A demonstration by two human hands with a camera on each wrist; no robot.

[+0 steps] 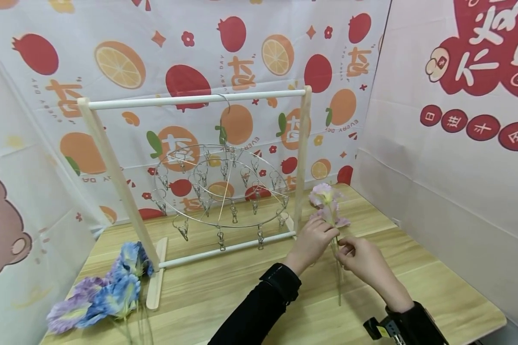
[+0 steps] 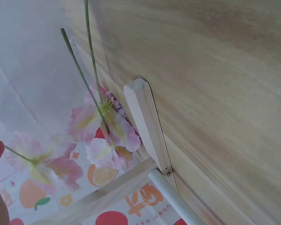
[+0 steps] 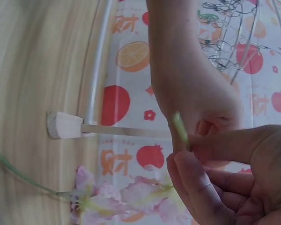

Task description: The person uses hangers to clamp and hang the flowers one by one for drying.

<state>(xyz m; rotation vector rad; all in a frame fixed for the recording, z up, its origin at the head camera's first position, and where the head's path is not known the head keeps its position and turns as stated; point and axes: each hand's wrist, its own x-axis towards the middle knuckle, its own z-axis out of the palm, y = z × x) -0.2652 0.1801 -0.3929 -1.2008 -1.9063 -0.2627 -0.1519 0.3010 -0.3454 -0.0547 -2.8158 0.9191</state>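
Beyond the rack's right post, pale pink artificial flowers (image 1: 325,196) with thin green stems (image 1: 339,282) stand out against the wood-grain table. My left hand (image 1: 312,239) holds a stem just below the blooms; the left wrist view catches its fingers at the edge, beside a pink flower (image 2: 40,166). Two more stems with pink blooms (image 2: 107,124) pass close by there. My right hand (image 1: 362,258), a little nearer to me, pinches a green stem end (image 3: 180,129) between thumb and forefinger. Much of the gripped stem is hidden by the hands.
A wooden rack (image 1: 304,158) with white bars stands on the table (image 1: 224,297). From its top bar hangs a round wire hanger (image 1: 235,225) with several metal clips. Blue and purple artificial flowers (image 1: 116,292) lie at the left. Printed cloth walls (image 1: 267,57) enclose the table's back and sides.
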